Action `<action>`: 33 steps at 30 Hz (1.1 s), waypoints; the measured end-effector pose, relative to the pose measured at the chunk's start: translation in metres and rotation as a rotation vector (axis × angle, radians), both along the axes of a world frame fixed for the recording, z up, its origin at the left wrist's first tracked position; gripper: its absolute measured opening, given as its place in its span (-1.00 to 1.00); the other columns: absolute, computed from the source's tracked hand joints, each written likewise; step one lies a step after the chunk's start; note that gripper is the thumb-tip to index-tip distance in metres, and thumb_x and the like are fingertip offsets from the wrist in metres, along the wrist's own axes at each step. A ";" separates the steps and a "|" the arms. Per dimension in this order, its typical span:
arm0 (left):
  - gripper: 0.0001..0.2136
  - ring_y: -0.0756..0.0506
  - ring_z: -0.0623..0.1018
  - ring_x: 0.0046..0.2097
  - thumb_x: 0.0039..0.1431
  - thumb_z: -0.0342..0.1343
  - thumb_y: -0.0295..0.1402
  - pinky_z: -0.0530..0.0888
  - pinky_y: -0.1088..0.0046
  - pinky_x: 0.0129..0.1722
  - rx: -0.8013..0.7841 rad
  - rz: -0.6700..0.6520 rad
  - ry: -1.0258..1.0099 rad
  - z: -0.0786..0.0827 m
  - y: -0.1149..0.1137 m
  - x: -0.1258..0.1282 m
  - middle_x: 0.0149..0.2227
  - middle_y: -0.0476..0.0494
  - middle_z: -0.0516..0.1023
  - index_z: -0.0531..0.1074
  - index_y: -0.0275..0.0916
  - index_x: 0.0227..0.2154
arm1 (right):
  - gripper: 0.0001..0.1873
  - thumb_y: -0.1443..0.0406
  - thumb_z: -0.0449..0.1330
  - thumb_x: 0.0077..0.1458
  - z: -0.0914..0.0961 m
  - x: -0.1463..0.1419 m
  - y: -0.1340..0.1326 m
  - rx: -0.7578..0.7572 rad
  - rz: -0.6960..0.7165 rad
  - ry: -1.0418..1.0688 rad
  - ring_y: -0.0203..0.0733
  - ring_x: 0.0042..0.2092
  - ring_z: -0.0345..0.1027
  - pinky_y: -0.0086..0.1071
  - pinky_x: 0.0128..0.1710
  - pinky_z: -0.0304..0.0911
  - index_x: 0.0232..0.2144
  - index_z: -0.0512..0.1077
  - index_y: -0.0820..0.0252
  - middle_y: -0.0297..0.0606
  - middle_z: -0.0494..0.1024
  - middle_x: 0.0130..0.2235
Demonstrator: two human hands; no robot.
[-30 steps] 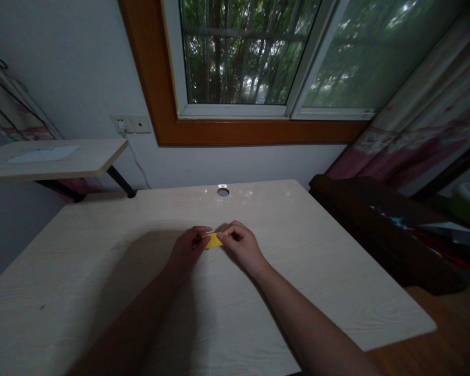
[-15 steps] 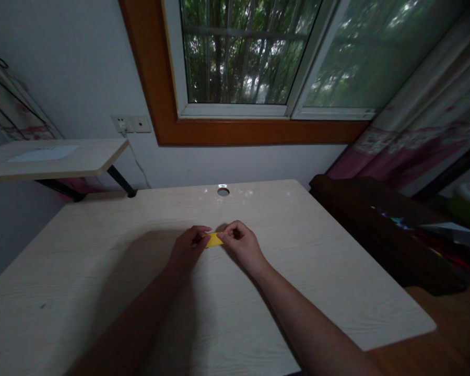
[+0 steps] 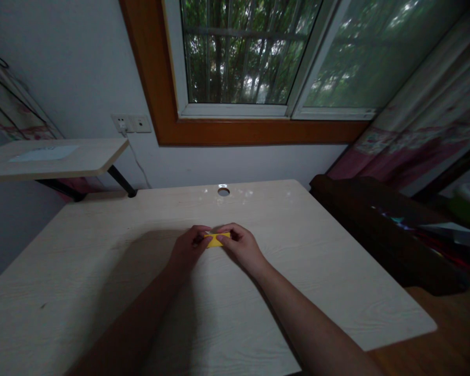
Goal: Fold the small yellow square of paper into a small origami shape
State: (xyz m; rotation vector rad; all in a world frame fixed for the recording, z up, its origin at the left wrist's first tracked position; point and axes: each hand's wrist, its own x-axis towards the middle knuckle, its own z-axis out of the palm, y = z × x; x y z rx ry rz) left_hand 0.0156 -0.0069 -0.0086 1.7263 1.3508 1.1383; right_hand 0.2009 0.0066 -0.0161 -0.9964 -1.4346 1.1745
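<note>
A small flat yellow piece (image 3: 214, 241), perhaps folded paper, is held just above or on the pale wood-grain table (image 3: 297, 292); I cannot tell whether it touches. My left hand (image 3: 190, 245) pinches its left end, thumb on the near face and fingers behind. On the right end, my right hand (image 3: 243, 243) grips it the same way, its thumb close to the left thumb and its index finger reaching along the far edge. Both hands partly hide the piece, and its far side is out of sight.
Beyond the hands the tabletop has a round cable hole (image 3: 223, 192). A raised shelf (image 3: 102, 159) on black legs stands at the left back, with a sheet (image 3: 45, 153) on it. Behind are a wall socket (image 3: 131, 124) and a window. Dark furniture (image 3: 368, 224) lies right.
My right hand's index finger has straightened and moved left along the far edge of the yellow piece, and more of the piece's right end shows. My left hand stays in place.
</note>
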 end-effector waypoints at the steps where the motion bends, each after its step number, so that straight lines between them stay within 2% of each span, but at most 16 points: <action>1: -0.78 0.01 0.52 -0.40 0.11 0.17 -0.28 0.46 0.53 -0.36 -0.003 0.001 -0.016 -0.001 0.001 -0.001 -0.42 0.02 0.51 0.47 -0.19 -0.17 | -0.82 0.22 0.30 0.01 0.001 0.000 0.000 -0.002 -0.004 0.007 -0.20 -0.30 0.39 -0.34 -0.27 0.29 -0.31 0.52 0.16 -0.25 0.57 -0.30; 5: -0.79 -0.02 0.54 -0.37 0.10 0.17 -0.24 0.48 0.51 -0.34 -0.055 -0.007 -0.086 -0.003 0.002 -0.002 -0.41 -0.02 0.55 0.51 -0.21 -0.23 | -0.83 0.23 0.30 0.00 0.003 0.000 0.000 -0.015 -0.005 0.026 -0.20 -0.28 0.40 -0.34 -0.26 0.29 -0.31 0.52 0.16 -0.25 0.57 -0.30; 10: -0.81 -0.04 0.55 -0.34 0.09 0.17 -0.24 0.47 0.50 -0.32 -0.071 0.018 -0.072 -0.001 0.001 -0.002 -0.38 -0.05 0.58 0.53 -0.21 -0.28 | -0.84 0.25 0.31 -0.01 0.002 0.000 0.000 -0.020 -0.009 0.043 -0.20 -0.29 0.40 -0.35 -0.27 0.29 -0.32 0.52 0.16 -0.25 0.57 -0.29; 27: -0.80 -0.05 0.58 -0.38 0.07 0.19 -0.22 0.52 0.47 -0.35 -0.130 0.032 -0.152 0.002 0.001 0.000 -0.42 -0.04 0.58 0.51 -0.22 -0.30 | -0.83 0.24 0.29 0.00 0.002 0.000 0.000 -0.032 -0.018 0.045 -0.22 -0.33 0.38 -0.36 -0.32 0.28 -0.30 0.52 0.16 -0.26 0.56 -0.31; 33: -0.81 0.00 0.51 -0.43 0.09 0.17 -0.23 0.44 0.54 -0.41 -0.074 0.043 -0.132 0.001 0.002 -0.002 -0.48 0.00 0.51 0.50 -0.22 -0.29 | -0.84 0.23 0.29 0.01 0.004 -0.001 -0.001 -0.012 -0.023 0.006 -0.19 -0.29 0.40 -0.34 -0.26 0.30 -0.31 0.53 0.14 -0.24 0.58 -0.29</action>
